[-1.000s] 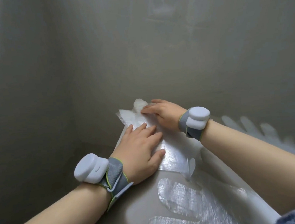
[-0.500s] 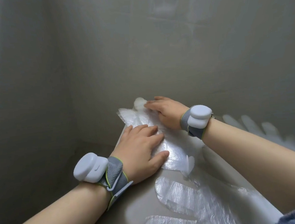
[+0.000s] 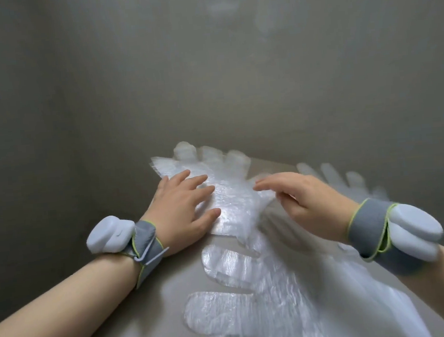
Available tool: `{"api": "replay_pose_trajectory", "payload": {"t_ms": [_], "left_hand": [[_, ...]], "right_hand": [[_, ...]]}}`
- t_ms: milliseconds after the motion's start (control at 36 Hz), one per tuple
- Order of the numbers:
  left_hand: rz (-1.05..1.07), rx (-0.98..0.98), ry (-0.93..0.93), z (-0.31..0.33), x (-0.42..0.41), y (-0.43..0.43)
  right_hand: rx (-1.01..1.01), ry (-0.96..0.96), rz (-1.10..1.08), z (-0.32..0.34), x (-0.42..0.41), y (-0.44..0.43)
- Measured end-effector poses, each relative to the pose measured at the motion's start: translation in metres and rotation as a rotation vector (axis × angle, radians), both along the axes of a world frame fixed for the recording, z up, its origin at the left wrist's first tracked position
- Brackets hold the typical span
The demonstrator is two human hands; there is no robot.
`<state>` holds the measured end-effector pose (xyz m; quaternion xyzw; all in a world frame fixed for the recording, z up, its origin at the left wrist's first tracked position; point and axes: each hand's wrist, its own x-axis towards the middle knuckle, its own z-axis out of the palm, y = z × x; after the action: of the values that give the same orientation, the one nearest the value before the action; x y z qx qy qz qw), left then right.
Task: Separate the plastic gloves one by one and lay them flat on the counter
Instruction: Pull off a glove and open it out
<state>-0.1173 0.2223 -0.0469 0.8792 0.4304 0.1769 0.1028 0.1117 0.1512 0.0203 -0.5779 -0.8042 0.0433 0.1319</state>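
Nearest the camera, two clear plastic gloves are lying flat on the grey tabletop, their fingers pointing left, one beside the other and overlapping more crumpled film toward the right. Both bare forearms are reaching in over the tabletop, each wearing a grey wrist strap with a white device clipped on it. Just beyond the flat pair, the left hand is lying open, palm down, with its fingers spread and pressing on a further glove, whose fingers are pointing away toward the wall. The right hand is hovering at that glove's right edge, its fingers loosely straight and pointing left; whether its thumb is touching the film is not clear. Farther right, behind the right hand, another glove is lying blurred near the back edge. The dull grey wall is rising behind everything.
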Motion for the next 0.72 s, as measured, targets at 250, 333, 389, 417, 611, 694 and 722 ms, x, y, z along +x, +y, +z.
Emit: {"api": "replay_pose_trajectory", "payload": {"t_ms": [250, 333, 389, 417, 611, 694, 722], "left_hand": [[0.037, 0.014, -0.004, 0.011, 0.003, -0.005], [0.053, 0.055, -0.145, 0.020, -0.005, -0.009], [0.044, 0.092, -0.168, 0.028, -0.005, -0.018], [0.041, 0.103, -0.183, 0.032, -0.006, -0.023], [-0.090, 0.103, -0.288, 0.054, 0.001, -0.094], [-0.107, 0.057, -0.356, 0.056, 0.002, -0.124], [-0.103, 0.046, -0.367, 0.056, 0.002, -0.135]], "right_hand": [[-0.001, 0.095, -0.090, -0.001, -0.001, -0.059], [0.009, 0.117, -0.114, 0.000, -0.003, -0.078], [-0.001, 0.127, -0.150, 0.002, 0.000, -0.096], [0.002, 0.136, -0.164, 0.003, 0.000, -0.104], [0.007, 0.214, -0.257, 0.005, -0.001, -0.160], [0.033, 0.305, -0.311, 0.002, 0.004, -0.183], [0.054, 0.326, -0.327, 0.000, 0.006, -0.193]]}}
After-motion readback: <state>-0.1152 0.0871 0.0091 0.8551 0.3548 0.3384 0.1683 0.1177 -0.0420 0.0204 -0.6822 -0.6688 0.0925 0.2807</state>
